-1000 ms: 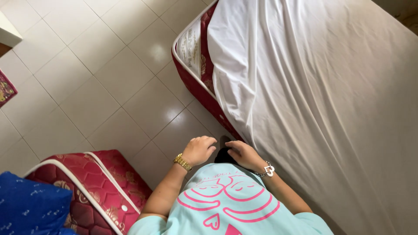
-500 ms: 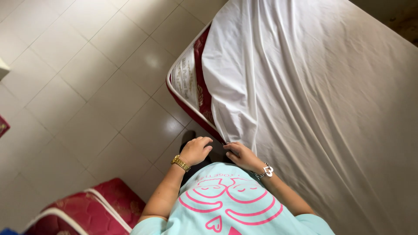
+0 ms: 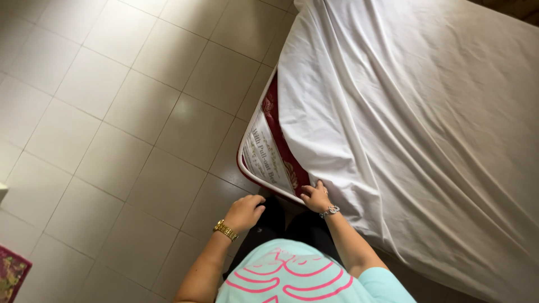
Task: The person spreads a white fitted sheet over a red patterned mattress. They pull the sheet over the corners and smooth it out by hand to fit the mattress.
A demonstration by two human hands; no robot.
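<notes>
Right hand: fingers spread, pressing the bottom corner of the red mattress; I can't tell if it grips.
Left hand: curled loosely, holding nothing, just beside that corner.
White sheet: covers the mattress, corner bare.
Do it well: pull the sheet edge down evenly.
Count: one mattress, one sheet, two hands.

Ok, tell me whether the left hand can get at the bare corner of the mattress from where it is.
Probably yes. The left hand hangs loosely closed beside the mattress corner, with only floor tiles between. The right hand is already touching the sheet edge there.
</notes>
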